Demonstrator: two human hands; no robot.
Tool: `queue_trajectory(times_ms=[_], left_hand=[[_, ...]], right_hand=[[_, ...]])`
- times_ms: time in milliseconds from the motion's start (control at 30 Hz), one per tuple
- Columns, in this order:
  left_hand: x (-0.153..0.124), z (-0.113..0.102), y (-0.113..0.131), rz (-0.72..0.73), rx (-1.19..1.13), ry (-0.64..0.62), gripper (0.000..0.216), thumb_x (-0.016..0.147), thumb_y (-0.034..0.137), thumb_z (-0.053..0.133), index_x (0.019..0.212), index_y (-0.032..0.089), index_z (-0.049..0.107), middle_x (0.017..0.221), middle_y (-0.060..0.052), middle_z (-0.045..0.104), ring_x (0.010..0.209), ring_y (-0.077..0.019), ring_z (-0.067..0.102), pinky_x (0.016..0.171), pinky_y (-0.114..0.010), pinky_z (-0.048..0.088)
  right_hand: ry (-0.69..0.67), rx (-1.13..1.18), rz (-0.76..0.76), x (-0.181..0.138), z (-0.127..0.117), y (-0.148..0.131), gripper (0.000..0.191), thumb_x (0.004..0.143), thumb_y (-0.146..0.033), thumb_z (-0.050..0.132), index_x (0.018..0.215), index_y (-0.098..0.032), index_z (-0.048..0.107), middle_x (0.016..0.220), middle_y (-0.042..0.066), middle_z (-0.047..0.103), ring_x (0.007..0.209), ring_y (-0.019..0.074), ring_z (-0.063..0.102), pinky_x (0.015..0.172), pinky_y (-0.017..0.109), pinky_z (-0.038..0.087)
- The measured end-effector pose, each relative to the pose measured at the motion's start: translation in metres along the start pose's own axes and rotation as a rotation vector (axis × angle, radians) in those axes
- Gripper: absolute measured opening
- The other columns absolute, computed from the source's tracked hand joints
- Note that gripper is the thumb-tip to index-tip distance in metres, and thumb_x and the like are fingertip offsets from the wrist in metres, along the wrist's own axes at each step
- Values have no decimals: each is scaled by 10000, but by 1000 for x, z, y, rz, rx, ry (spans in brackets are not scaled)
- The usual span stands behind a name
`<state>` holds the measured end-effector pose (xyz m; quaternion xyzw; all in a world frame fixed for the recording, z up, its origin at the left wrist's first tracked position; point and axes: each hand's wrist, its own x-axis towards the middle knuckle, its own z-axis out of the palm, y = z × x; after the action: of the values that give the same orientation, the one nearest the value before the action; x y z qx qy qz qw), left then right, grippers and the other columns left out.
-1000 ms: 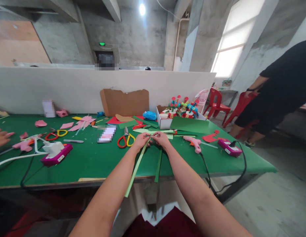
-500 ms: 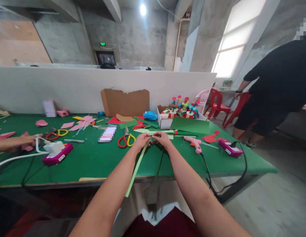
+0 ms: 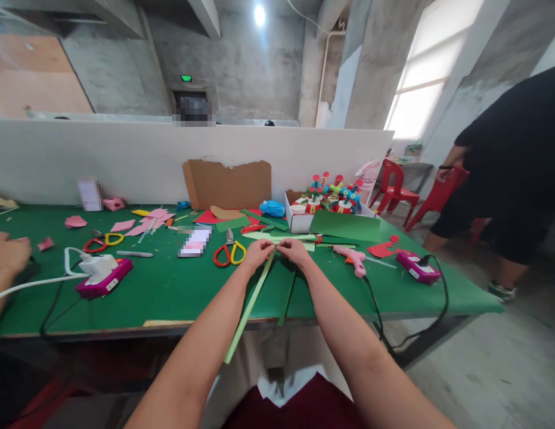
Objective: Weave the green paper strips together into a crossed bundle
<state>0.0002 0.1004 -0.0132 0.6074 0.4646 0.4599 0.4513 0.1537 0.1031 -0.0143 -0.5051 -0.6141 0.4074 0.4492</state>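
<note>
My left hand (image 3: 260, 252) and my right hand (image 3: 293, 250) meet fingertip to fingertip over the green table, both pinching where two paper strips come together. A light green paper strip (image 3: 249, 310) slants down from the pinch, past my left forearm and over the table's edge. Below my right hand hangs a dark green paper strip (image 3: 287, 298). How the strip ends lie between my fingers is hidden. Just left of my left hand are scissors (image 3: 229, 249) with one red and one yellow handle. To the right of my right hand rests a pink glue gun (image 3: 352, 260).
A white box (image 3: 300, 223) of colourful paper figures stands at the back, beside green paper sheets (image 3: 344, 225). Purple power strips (image 3: 418, 268) lie at both sides with cables. At far left is another person's hand (image 3: 5, 256); a person in black (image 3: 514, 155) stands right.
My hands stay together, and the dark green strip has turned to show its wider face. The other person's hand at left has drawn back leftward. The person in black has shifted right.
</note>
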Motion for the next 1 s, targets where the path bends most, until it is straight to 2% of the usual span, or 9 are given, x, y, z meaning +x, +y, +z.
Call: queue_trajectory(times_ms=[267,400,533,600,700,767,800,933,1000], left_hand=[[3,-5,-2,139,143,32,81,675,210,651,617,179,604,592,24,578,613,-133,524,590,-223,396],[6,-10,-3,76,-106,134,112,687,219,645,621,174,567,543,46,523,525,-94,463,529,-204,370],[10,-16,-4,-26,-399,189,174,683,273,703,679,168,563,527,58,503,482,-69,466,488,-186,379],[11,-18,-4,-101,-544,195,182,689,265,717,709,167,564,523,58,510,465,-65,481,480,-183,403],[12,-19,-5,-184,-729,224,140,724,201,687,709,166,552,523,44,543,461,-72,515,488,-190,450],[12,-18,-5,-217,-814,254,105,749,165,654,712,164,555,541,24,582,492,-89,558,506,-197,482],[12,-18,-4,-233,-845,261,87,757,155,643,724,161,563,555,14,601,510,-98,578,514,-201,496],[9,-15,-2,-298,-873,268,64,758,144,646,750,151,583,550,10,613,483,-96,576,483,-193,493],[6,-12,2,-308,-833,272,87,743,139,663,724,149,578,527,22,594,446,-82,548,455,-179,464]], right_hand=[[-51,40,46,-1,-3,-4,181,657,-320,731,654,-176,621,577,-35,598,525,99,542,521,215,434],[95,281,146,3,-15,-8,229,744,-410,677,714,-194,606,699,-3,640,567,106,593,512,209,472],[230,417,215,6,-20,-4,227,780,-384,651,693,-196,560,624,4,614,510,104,552,487,217,476],[149,405,234,3,-17,-2,206,739,-323,706,692,-190,557,582,-10,592,478,96,526,475,215,467],[-202,401,207,-7,-12,-7,234,662,-258,786,808,-171,626,665,8,643,520,92,563,520,214,487],[-437,450,188,-13,-11,-14,318,690,-341,773,932,-173,654,794,54,691,589,117,614,545,231,509],[-451,519,167,-14,-11,-17,347,737,-423,722,979,-184,655,845,66,701,614,126,626,553,240,519],[-57,780,93,-11,-9,-21,287,876,-474,545,980,-232,658,908,33,708,633,92,615,596,203,528],[-45,716,214,-7,-3,-16,147,835,-327,648,847,-184,679,785,32,697,575,81,593,587,188,518]])
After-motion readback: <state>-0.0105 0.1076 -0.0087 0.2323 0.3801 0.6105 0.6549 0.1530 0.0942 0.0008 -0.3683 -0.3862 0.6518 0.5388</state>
